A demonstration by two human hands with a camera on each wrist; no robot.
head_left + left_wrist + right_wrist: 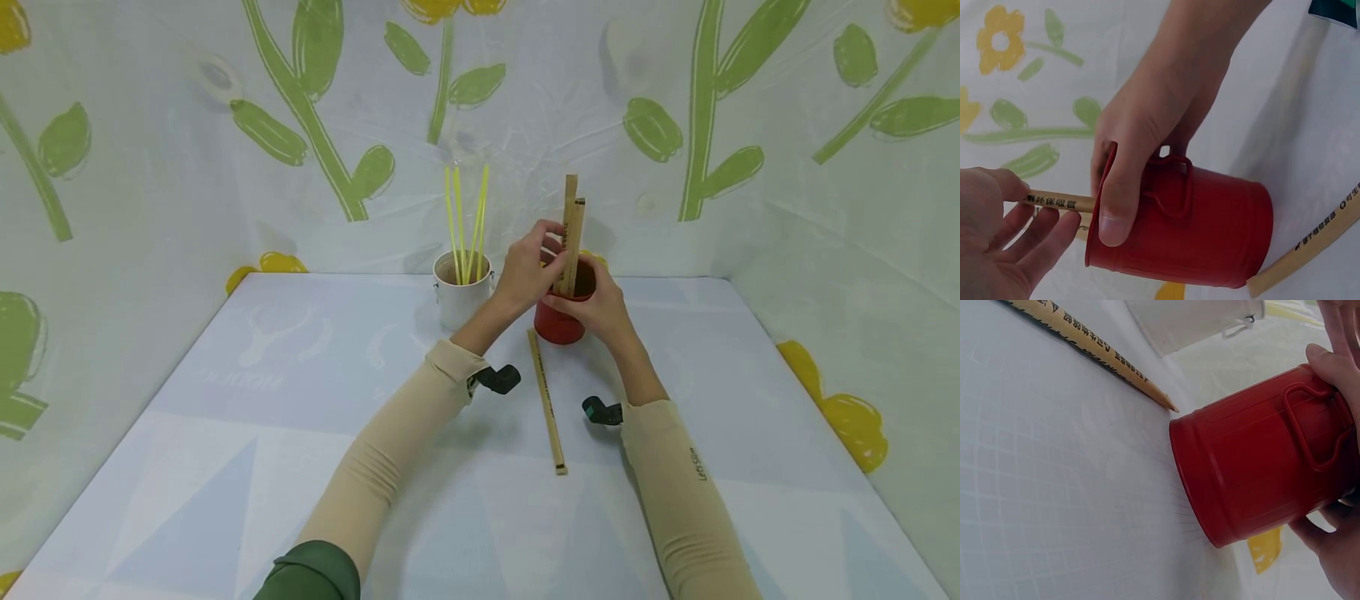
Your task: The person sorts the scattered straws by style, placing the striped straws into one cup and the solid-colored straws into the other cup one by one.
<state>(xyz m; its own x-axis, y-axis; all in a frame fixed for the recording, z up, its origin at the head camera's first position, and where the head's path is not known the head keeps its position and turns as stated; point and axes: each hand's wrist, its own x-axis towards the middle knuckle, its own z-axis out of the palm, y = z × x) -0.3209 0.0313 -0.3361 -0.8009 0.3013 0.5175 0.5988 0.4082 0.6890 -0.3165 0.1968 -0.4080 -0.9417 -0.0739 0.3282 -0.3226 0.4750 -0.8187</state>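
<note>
Over the red pail (558, 326), my left hand (522, 271) pinches a brown paper-wrapped straw (1060, 200) between thumb and fingers. The straw stands upright with its lower end inside the pail. Another wrapped straw (578, 221) stands close beside it, reaching slightly less high. My right hand (600, 302) grips the pail's rim from the right, its thumb across the outside near the wire handle (1186, 187). The pail's base is at the tabletop (1085, 481). A third wrapped straw (548, 400) lies on the table, one end near the pail's base.
Left of the red pail stands a white pail (459, 307) holding several thin yellow sticks (480, 212). Behind both pails hangs a white sheet (540, 125) with printed flowers. The table's back edge runs just behind the pails.
</note>
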